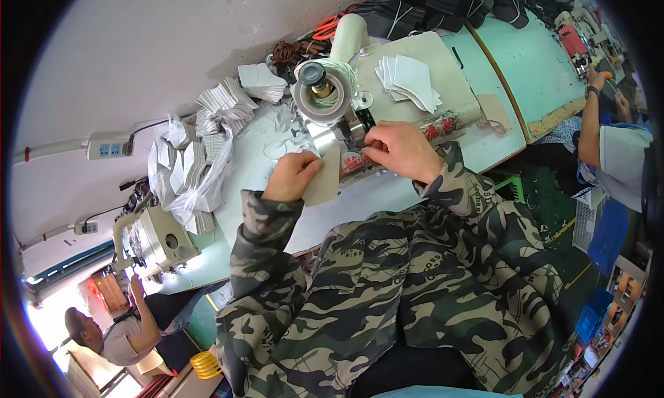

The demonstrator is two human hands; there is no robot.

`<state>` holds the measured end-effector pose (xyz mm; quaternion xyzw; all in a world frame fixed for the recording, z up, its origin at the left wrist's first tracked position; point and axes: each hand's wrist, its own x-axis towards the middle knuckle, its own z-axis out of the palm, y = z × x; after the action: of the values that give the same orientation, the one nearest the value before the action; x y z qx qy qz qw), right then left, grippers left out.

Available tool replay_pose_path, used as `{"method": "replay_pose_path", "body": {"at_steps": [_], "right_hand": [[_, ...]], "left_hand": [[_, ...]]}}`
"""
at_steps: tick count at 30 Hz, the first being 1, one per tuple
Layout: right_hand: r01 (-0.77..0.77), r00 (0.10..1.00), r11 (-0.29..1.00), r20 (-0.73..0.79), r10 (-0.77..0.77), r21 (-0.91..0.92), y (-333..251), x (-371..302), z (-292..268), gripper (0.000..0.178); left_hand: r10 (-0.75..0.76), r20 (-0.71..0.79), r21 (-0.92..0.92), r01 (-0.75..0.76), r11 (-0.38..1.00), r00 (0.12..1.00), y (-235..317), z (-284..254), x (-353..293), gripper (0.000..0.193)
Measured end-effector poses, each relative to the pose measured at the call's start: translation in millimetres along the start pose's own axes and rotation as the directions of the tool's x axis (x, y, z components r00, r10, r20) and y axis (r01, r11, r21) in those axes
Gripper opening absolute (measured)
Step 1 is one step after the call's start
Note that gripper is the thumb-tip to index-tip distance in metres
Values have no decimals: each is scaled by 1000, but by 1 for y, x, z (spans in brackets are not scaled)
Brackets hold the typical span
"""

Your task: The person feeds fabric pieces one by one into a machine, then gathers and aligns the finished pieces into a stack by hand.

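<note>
My left hand (292,177) is closed on the edge of a flat beige piece (324,183), which extends from the fingers under the front of the machine. My right hand (407,149) is closed just right of the machine's working end, thumb and fingers pressed together; what they pinch, if anything, is hidden. Between and above the hands stands a sewing-type machine (349,37) with a cream arm, a dark knob (312,73) and a pale cord coiled round its head. White cut pieces (409,82) lie fanned on the beige board (453,69) beyond my right hand.
Stacked white pieces (225,104) and a plastic bag (207,201) of more pieces sit at left. Orange-handled scissors (326,29) and tied black bundles (391,16) lie at the back. Another person (124,336) works at lower left, and one (619,156) at far right.
</note>
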<state>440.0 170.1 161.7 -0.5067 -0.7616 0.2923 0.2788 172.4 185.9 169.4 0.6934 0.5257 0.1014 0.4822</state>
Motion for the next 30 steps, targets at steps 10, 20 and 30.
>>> {"method": "replay_pose_path", "body": {"at_steps": [10, 20, 30], "right_hand": [[110, 988, 962, -77, -133, -250, 14, 23, -6, 39], [81, 966, 851, -169, -195, -519, 54, 32, -107, 20], [5, 996, 991, 92, -18, 136, 11, -16, -27, 23]], "left_hand": [[240, 79, 113, -248, 962, 968, 23, -5, 68, 26], [-215, -233, 704, 317, 635, 948, -126, 6, 30, 34], [29, -153, 586, 67, 807, 988, -85, 1, -17, 25]]}}
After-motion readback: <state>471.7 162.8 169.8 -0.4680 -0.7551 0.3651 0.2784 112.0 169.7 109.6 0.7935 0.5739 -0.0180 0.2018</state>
